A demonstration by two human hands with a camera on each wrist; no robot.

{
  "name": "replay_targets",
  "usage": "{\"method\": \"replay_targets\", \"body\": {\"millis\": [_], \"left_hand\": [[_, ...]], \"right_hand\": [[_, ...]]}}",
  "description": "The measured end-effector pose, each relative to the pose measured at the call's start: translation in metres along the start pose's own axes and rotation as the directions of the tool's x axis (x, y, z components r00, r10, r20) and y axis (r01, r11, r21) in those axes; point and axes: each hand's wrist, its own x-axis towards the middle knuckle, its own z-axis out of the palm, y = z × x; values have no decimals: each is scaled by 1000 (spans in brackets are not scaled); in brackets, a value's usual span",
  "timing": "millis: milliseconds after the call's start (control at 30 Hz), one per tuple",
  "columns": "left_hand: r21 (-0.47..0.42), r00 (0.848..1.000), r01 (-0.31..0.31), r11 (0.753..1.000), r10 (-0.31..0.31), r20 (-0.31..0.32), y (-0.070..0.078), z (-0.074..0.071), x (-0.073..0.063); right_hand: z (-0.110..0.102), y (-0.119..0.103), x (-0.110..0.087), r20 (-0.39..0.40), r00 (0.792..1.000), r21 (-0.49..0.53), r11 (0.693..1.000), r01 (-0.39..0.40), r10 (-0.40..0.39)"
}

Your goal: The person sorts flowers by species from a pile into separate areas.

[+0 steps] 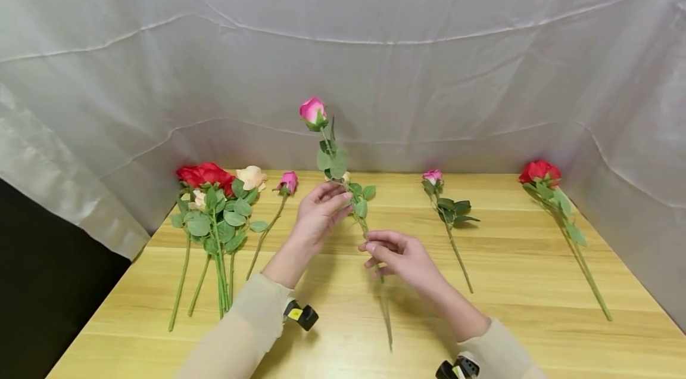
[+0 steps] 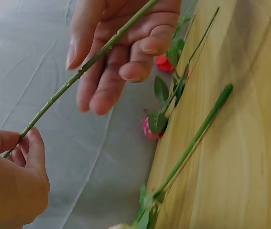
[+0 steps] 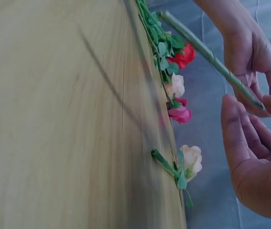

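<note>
A long-stemmed pink-and-white rose (image 1: 313, 112) is held up, tilted, above the table. My left hand (image 1: 320, 215) pinches its stem below the leaves; the left wrist view shows the thumb and fingertips on the green stem (image 2: 49, 102). Lower down, my right hand (image 1: 402, 257) is around the stem with loosely extended fingers. In the left wrist view, its thumb stands apart from the fingers (image 2: 109, 93) as the stem crosses in front of them. Behind my hands, a cream rose (image 3: 191, 160) lies on the table, mostly hidden in the head view.
Left on the wooden table (image 1: 343, 337) lie several red roses (image 1: 206, 176) and cream roses (image 1: 250, 177), with a pink rose (image 1: 288, 181) beside them. Another pink rose (image 1: 432, 176) lies right of centre, a red rose (image 1: 539, 171) far right. A grey curtain (image 1: 375, 69) hangs behind.
</note>
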Motion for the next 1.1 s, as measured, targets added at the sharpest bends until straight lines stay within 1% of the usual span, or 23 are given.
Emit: {"method": "replay_targets", "body": {"millis": [133,333,533,667,733,900,1000,1100], "left_hand": [[-2,1000,9,1000,-9,4,-7,8,2],[-13,1000,-3,1000,3,6,-14,14,3],[-14,1000,10,1000,-10,12,-20,17,5],[-15,1000,5,1000,-4,12,-21,19,6],[-10,1000,-4,1000,4,23,-21,19,5],[20,999,-11,1000,10,53,-20,14,3],[48,999,-18,999,16,45,-18,6,3],[91,999,-43,995,41,21,-14,-4,2]], "right_hand": [[-3,0,-2,-20,1000,-2,1000,-2,2],[-9,-1,-5,-74,997,-20,1000,-19,17],[-18,2,-5,-58,998,-23,1000,-4,2],[-20,3,-6,-57,998,-18,1000,1,-2],[-22,2,-6,-58,998,-13,1000,-3,2],[-31,0,-10,-67,998,-27,1000,0,-1],[-39,-1,-14,-79,997,-41,999,5,-8],[-50,-3,-19,-96,995,-46,999,4,-9]]}}
